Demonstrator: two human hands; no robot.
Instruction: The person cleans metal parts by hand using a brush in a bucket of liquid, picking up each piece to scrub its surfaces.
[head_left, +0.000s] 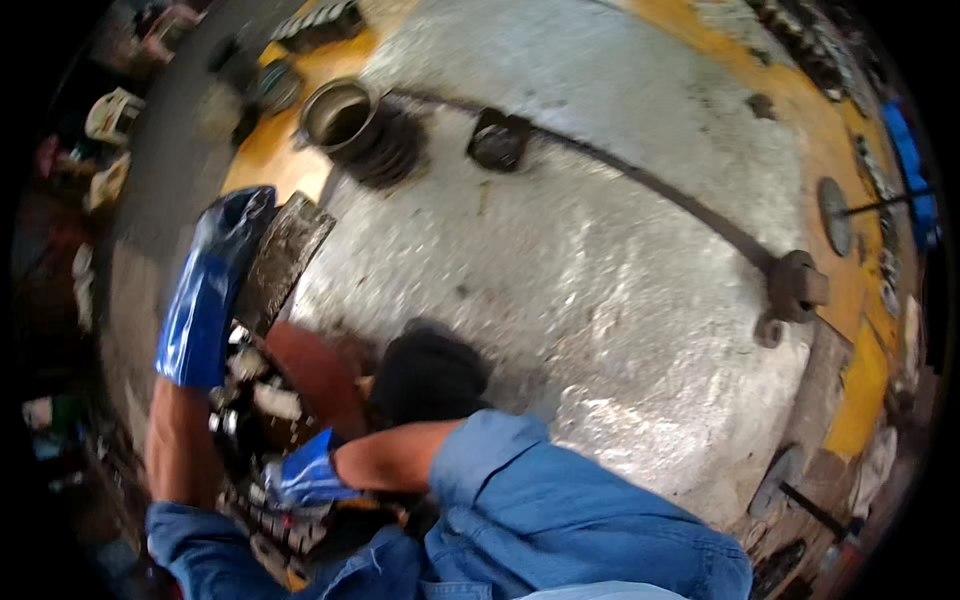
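Observation:
My left hand [220,275], in a long blue glove, is at the table's left edge against a dark, greasy rectangular metal piece [285,258]. Its fingers curl at the far end of that piece and appear to grip it. My right hand [308,474], in a blue glove, reaches left across my body, low among several small metal parts [275,400]. Blur and the parts hide its fingers, so what it touches does not show. Beside my right forearm are a black rounded object [428,372] and a reddish-brown curved piece [318,370], both blurred.
The metal-topped table [600,280] has yellow edges. A ribbed cylindrical part [362,130] and a small dark block [498,140] stand toward its far left. A long rod with a thick end [795,285] crosses it. Valve-like discs on stems [780,482] lie at the right.

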